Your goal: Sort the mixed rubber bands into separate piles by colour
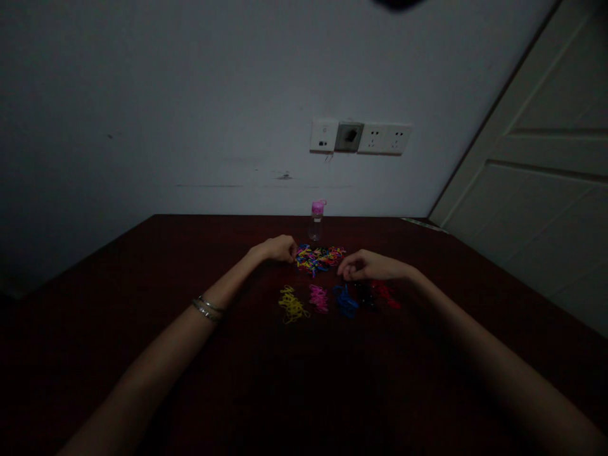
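A mixed heap of small coloured rubber bands [317, 258] lies on the dark table. My left hand [281, 248] is closed at the heap's left edge, its fingertips against the bands; whatever they pinch is too small to make out. Just right of the heap, my right hand [360, 265] has its fingers curled together and pointing down, their contents hidden. Nearer to me lie sorted piles in a row: yellow bands [292, 305], pink bands [318, 299], blue bands [346, 301], black bands [365, 296] and red bands [387, 295]. The last three sit just below my right hand.
Behind the heap stands a clear bottle [315, 227] with a pink cap, upright near the wall. The dark red table [228, 380] reaches back to a pale wall with a row of sockets [384, 139]. A panelled white door [541, 164] is at the right.
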`<state>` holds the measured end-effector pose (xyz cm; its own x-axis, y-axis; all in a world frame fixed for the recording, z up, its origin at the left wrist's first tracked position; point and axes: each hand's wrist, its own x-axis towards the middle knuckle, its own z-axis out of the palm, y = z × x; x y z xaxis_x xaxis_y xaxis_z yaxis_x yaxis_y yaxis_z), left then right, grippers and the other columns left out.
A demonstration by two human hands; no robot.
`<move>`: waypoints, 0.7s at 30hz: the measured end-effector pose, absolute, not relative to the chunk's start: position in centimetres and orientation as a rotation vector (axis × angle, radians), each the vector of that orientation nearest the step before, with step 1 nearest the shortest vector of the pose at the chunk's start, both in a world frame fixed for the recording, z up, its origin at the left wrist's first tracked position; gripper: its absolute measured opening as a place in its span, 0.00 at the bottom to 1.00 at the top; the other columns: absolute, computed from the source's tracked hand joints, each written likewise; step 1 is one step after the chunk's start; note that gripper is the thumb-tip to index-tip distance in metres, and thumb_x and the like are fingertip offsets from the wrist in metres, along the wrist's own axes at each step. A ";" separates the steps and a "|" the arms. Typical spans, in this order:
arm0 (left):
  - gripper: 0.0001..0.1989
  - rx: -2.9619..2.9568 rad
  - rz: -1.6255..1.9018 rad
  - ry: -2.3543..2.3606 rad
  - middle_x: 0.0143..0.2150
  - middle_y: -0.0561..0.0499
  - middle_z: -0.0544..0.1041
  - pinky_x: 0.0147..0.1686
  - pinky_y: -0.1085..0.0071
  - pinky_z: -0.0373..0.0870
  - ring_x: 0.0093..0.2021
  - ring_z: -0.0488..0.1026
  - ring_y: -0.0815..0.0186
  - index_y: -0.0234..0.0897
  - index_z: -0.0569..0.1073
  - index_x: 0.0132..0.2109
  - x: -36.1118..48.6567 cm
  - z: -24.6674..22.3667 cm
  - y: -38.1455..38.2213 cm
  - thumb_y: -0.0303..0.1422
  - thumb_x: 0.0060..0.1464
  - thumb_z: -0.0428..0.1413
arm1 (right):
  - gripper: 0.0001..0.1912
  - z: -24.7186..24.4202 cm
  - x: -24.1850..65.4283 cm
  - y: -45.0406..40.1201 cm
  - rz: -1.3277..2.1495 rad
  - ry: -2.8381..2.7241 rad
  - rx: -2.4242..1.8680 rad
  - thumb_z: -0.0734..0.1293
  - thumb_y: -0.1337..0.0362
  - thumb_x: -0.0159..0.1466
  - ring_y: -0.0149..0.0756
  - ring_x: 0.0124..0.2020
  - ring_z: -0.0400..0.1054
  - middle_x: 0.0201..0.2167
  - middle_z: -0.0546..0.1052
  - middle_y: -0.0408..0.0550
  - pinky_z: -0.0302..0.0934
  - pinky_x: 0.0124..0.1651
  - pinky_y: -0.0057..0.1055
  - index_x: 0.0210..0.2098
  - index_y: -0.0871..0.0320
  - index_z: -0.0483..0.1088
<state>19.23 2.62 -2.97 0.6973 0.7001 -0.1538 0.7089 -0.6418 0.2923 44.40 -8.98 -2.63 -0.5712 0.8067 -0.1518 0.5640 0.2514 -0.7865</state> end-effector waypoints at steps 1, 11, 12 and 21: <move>0.08 2.574 -0.031 1.120 0.26 0.51 0.73 0.25 0.77 0.56 0.26 0.65 0.71 0.34 0.75 0.30 19.2 -2.9 2.6 0.32 0.37 0.57 | 0.13 -2.7 44.6 -8.9 1.204 -2.221 -1.282 0.63 0.68 0.52 0.27 0.27 0.64 0.27 0.72 0.45 0.58 0.28 0.23 0.37 0.62 0.71; 0.10 2.642 -0.065 0.900 0.26 0.53 0.73 0.25 0.78 0.55 0.26 0.65 0.72 0.35 0.76 0.32 19.4 -3.2 2.5 0.30 0.38 0.58 | 0.13 -3.5 46.3 -8.0 0.908 -2.045 -1.421 0.62 0.63 0.53 0.31 0.29 0.65 0.29 0.73 0.48 0.59 0.32 0.28 0.35 0.63 0.71; 0.09 2.646 -0.084 0.880 0.25 0.53 0.73 0.24 0.78 0.55 0.25 0.65 0.72 0.35 0.76 0.32 19.4 -3.2 2.5 0.29 0.38 0.57 | 0.13 -3.6 46.4 -8.0 0.901 -2.033 -1.426 0.62 0.63 0.53 0.31 0.29 0.65 0.29 0.73 0.48 0.59 0.33 0.28 0.35 0.63 0.71; 0.07 2.590 -0.103 0.851 0.23 0.53 0.72 0.24 0.78 0.55 0.24 0.64 0.72 0.31 0.75 0.29 19.2 -3.4 2.6 0.25 0.39 0.54 | 0.12 -4.1 46.8 -7.9 0.867 -2.046 -1.449 0.61 0.63 0.54 0.30 0.28 0.64 0.27 0.73 0.47 0.59 0.31 0.27 0.34 0.63 0.71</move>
